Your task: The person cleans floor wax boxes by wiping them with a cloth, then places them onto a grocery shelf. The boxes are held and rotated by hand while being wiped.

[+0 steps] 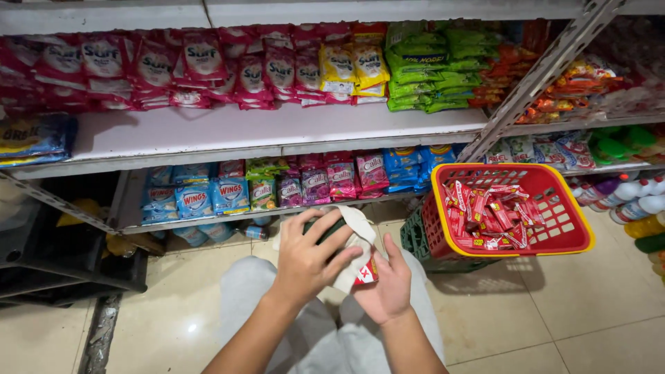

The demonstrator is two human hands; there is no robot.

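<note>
My left hand presses a white cloth over a dark green object that is mostly hidden under my fingers. Below it, my right hand cups a small red and white packet against the cloth. Both hands are held above my knees in grey trousers, in front of a low shelf.
A red plastic basket holding several small red sachets stands on a green crate to my right. Metal shelves carry rows of coloured sachets and packets. Bottles stand at the far right. A dark crate sits at left on the tiled floor.
</note>
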